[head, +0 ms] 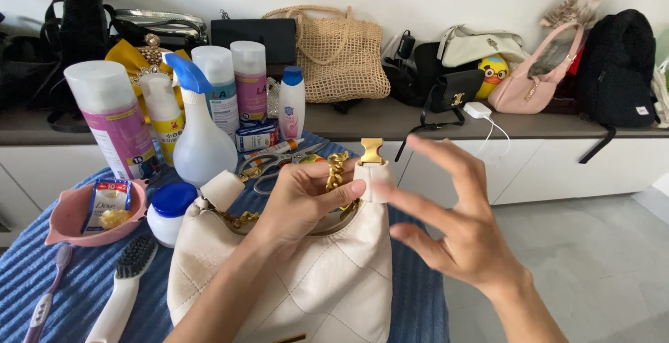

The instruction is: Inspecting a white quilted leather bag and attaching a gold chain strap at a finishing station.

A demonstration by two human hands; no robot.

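A: What fills the table?

B: A blue ribbed cloth (63, 273) covers it, and the cream quilted leather handbag (306, 273) lies on it at six o'clock, the biggest thing there.

A: And the hands?

B: The left hand (300, 204) comes up over the bag and pinches its gold chain strap (337, 169) between thumb and fingers, near the cream strap tab with a gold clasp (372, 169). The right hand (453, 224), at four o'clock, is spread, fingers apart, touching nothing I can make out.

A: Smaller things?

B: At ten o'clock, a white spray bottle with a blue trigger (198, 141); at eight, a pink bowl (66, 221); at seven, a white-handled brush (125, 287).
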